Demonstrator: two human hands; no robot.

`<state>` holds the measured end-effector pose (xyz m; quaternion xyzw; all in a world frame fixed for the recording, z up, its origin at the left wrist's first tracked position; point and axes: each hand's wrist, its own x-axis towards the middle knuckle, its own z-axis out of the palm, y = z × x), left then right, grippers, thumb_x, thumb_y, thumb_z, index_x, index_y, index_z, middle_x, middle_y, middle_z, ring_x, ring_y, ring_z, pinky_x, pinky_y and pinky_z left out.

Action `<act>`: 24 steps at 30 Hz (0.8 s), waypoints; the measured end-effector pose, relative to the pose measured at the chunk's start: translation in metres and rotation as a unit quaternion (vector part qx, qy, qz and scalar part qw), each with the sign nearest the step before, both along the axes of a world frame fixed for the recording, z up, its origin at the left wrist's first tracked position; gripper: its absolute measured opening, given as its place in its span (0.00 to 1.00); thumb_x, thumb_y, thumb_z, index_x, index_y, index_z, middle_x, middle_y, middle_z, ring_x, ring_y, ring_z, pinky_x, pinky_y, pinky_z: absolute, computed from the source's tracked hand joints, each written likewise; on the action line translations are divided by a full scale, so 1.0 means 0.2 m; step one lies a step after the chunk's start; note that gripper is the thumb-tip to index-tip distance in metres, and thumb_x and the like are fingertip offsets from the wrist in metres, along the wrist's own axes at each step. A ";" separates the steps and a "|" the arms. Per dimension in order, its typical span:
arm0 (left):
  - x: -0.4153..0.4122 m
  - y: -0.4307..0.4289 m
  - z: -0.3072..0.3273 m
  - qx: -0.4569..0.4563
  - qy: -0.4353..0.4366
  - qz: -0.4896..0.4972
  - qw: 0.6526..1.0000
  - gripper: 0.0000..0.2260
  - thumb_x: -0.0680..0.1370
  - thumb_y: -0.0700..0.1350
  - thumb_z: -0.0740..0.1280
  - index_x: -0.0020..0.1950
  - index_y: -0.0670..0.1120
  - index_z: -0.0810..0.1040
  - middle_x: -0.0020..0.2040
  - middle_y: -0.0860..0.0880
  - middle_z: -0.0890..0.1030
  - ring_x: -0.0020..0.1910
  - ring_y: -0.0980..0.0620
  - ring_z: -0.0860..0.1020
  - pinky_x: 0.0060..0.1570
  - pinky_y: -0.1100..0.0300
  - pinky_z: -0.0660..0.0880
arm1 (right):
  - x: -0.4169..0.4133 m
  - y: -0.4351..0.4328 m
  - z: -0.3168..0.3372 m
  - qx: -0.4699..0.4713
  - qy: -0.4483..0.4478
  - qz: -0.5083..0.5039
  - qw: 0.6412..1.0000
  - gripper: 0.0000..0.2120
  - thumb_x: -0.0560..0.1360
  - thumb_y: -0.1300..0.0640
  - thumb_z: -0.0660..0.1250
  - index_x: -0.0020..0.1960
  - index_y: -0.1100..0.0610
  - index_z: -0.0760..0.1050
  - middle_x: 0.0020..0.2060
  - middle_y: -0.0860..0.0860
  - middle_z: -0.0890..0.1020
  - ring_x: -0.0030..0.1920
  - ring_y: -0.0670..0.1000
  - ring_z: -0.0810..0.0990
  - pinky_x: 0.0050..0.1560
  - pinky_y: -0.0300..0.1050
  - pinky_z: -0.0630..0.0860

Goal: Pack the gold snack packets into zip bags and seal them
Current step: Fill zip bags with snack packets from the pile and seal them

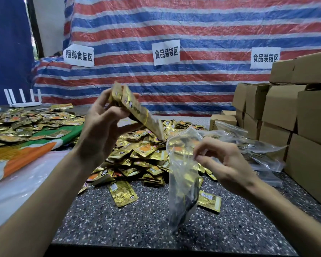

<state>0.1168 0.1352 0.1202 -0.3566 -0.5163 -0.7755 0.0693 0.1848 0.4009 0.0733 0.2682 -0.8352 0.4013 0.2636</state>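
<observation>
My left hand [102, 123] grips a stack of gold snack packets [137, 110] bound with a yellow rubber band, held tilted in the air with its lower end just above the mouth of a clear zip bag [182, 173]. My right hand [224, 164] pinches the bag's top edge, and the bag hangs down to the speckled table [137, 223]. A big heap of loose gold packets [141, 158] lies behind the bag. Two single packets [123, 193] lie on the table near the bag's bottom.
Another spread of gold packets [26, 123] covers the left side over a green and orange sheet [26, 154]. Cardboard boxes [285, 112] are stacked at the right, with spare clear bags [248, 141] in front. A striped tarp with paper signs [166, 52] hangs behind. A white router [23, 99] stands far left.
</observation>
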 end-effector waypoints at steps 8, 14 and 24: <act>0.09 0.21 0.07 -0.130 0.045 -0.016 0.990 0.24 0.65 0.38 0.72 0.61 0.46 0.75 0.56 0.46 0.84 0.53 0.47 0.83 0.52 0.53 0.80 | 0.00 -0.04 0.02 -0.058 -0.015 0.058 0.997 0.06 0.67 0.62 0.61 0.38 0.60 0.76 0.37 0.52 0.78 0.42 0.53 0.75 0.44 0.46 0.70; 0.06 0.26 0.00 -0.271 0.023 0.016 0.962 0.24 0.65 0.40 0.74 0.60 0.48 0.77 0.55 0.48 0.85 0.52 0.52 0.84 0.52 0.59 0.78 | 0.01 -0.03 0.02 -0.069 0.000 0.047 0.997 0.06 0.68 0.63 0.62 0.38 0.58 0.77 0.37 0.50 0.78 0.42 0.55 0.76 0.45 0.53 0.71; 0.04 0.27 -0.01 -0.426 0.054 -0.002 0.903 0.31 0.65 0.36 0.81 0.66 0.49 0.77 0.59 0.51 0.83 0.56 0.55 0.82 0.55 0.59 0.79 | 0.02 -0.04 0.02 -0.005 0.035 -0.002 0.999 0.06 0.73 0.62 0.64 0.42 0.56 0.79 0.39 0.48 0.80 0.42 0.50 0.78 0.44 0.43 0.76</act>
